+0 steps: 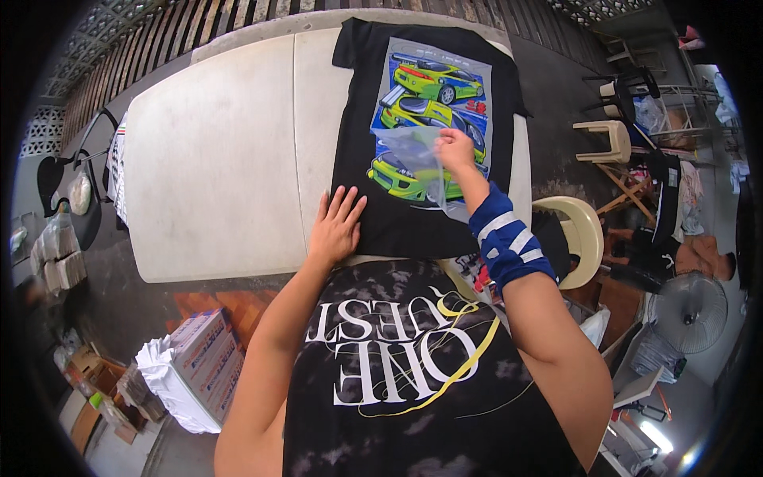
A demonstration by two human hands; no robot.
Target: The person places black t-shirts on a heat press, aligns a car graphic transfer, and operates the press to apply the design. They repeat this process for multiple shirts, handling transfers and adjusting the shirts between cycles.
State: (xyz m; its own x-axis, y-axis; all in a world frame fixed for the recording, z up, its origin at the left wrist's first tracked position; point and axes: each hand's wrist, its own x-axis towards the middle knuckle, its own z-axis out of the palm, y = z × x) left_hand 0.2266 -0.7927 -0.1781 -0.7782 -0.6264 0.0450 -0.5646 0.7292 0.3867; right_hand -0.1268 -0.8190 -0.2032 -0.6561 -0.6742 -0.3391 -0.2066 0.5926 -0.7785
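Observation:
A black T-shirt lies flat on a white folding table, with a colourful print of green sports cars on it. A translucent film over the print is partly lifted, its lower part folded across the middle. My right hand pinches this film at the print's right half; a blue sleeve with white stripes covers that forearm. My left hand rests open, fingers spread, on the shirt's left edge and the tabletop beside it.
Chairs and cream stools stand right of the table, with a fan and a shirtless person lower down. A box with white wrapping sits at lower left. Bags and black chairs are at far left.

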